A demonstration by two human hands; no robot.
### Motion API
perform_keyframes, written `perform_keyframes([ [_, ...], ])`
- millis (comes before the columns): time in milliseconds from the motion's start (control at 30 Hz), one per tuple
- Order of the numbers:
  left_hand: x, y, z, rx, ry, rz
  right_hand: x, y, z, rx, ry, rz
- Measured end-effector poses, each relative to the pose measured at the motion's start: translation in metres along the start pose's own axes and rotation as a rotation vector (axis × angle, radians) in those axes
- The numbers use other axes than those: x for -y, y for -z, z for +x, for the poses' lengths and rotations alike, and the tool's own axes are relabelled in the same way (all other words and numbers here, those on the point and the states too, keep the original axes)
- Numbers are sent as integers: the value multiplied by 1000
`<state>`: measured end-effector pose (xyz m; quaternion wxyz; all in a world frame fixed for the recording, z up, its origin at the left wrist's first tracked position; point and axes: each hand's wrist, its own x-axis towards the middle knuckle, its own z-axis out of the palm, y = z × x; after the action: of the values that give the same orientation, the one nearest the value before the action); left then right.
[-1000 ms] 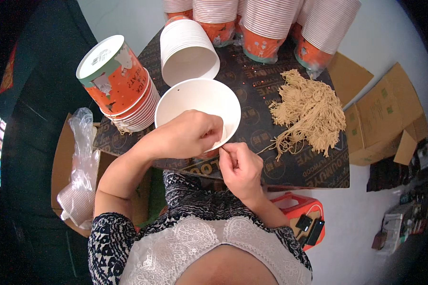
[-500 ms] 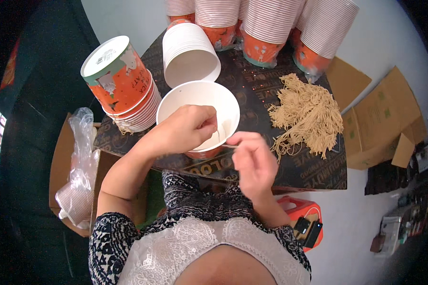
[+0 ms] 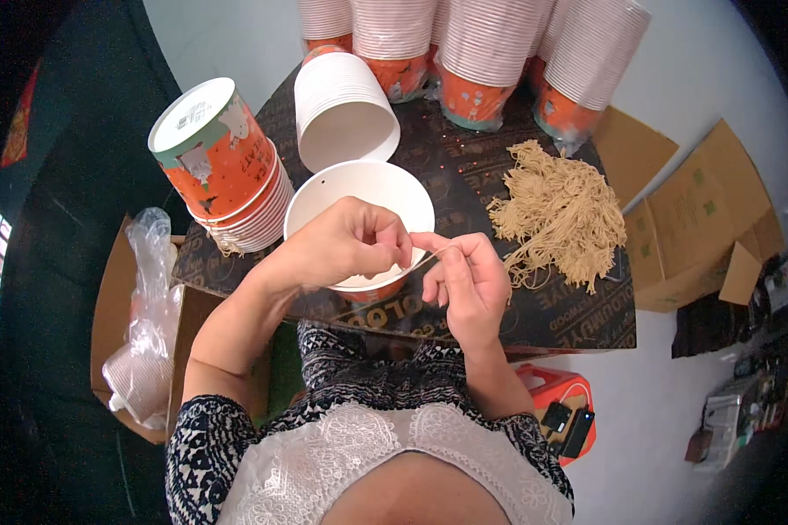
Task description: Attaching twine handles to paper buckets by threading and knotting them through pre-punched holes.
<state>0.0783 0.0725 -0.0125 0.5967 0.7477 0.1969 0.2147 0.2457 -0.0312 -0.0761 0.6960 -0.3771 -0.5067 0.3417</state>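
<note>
A paper bucket (image 3: 311,197) with a white inside and an orange outside stands upright at the table's near edge. My left hand (image 3: 352,241) is over its rim, fingers pinched on a thin tan cord (image 3: 431,255). The same cord runs to my right hand (image 3: 470,284), which closes on it with thumb and forefinger just right of the rim. The fingertips of both hands almost meet. Where the cord meets the bucket is hidden behind my left hand. A heap of loose tan cords (image 3: 560,214) lies to the right of my right hand.
Upside-down orange buckets (image 3: 219,162) are stacked at left, and a white nested stack (image 3: 346,114) lies tipped behind the bucket. Tall wrapped bucket stacks (image 3: 486,61) line the dark table's (image 3: 446,188) far side. Cardboard boxes (image 3: 696,219) stand right; a bagged stack (image 3: 144,350) sits low left.
My right hand has come up and inward, and the cord now stretches between both hands. My left hand has turned slightly over the rim. The whole view has shifted a little.
</note>
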Motion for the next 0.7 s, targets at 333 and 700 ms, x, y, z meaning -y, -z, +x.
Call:
perform_keyframes([
  [333,-9,-2,3,16,226,-133,15,9,9,104,-186,-6],
  [700,-18,-15,3,-45,174,237,5,12,13,97,102,-321],
])
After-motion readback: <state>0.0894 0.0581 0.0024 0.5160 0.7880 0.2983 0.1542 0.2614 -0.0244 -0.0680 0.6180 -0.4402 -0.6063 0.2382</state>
